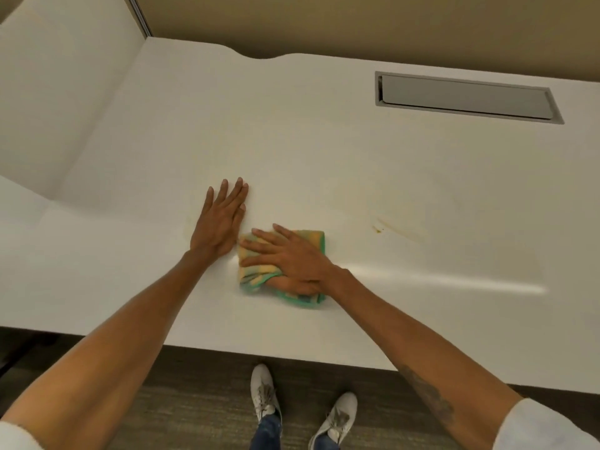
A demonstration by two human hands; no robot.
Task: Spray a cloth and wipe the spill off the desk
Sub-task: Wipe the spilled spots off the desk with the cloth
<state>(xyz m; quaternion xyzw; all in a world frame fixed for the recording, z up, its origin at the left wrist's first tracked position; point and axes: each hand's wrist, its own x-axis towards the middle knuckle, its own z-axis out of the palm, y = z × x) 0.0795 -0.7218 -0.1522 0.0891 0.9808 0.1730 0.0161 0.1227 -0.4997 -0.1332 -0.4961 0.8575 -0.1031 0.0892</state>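
**A:** Where did the cloth lie, and what held it?

**B:** The folded yellow-and-green cloth (281,267) lay on the white desk (324,164), just below the centre of the frame. The right hand (292,259) pressed it flat, fingers spread toward the left, thumb curled around the cloth's lower edge; a loose grasp rather than a fist.

**A:** And the other hand?

**B:** The left hand (220,219) rested palm-down and open on the bare desk, fingers together, holding nothing, its thumb side just beside the cloth's upper left corner.

**A:** Where was the spill?

**B:** A faint yellowish smear (394,230) showed right of centre, well apart from the cloth, with clear surface between the 2.

**A:** What bounded the working area?

**B:** The desk's front edge crossed the lower frame, above 2 white shoes (300,407) on dark carpet (194,401). A white partition (65,92) closed the upper left. The rear edge curved along a tan wall (389,24). A grey recessed hatch (464,97) sat flush at upper right. Open desk extended right of the cloth and toward the rear.
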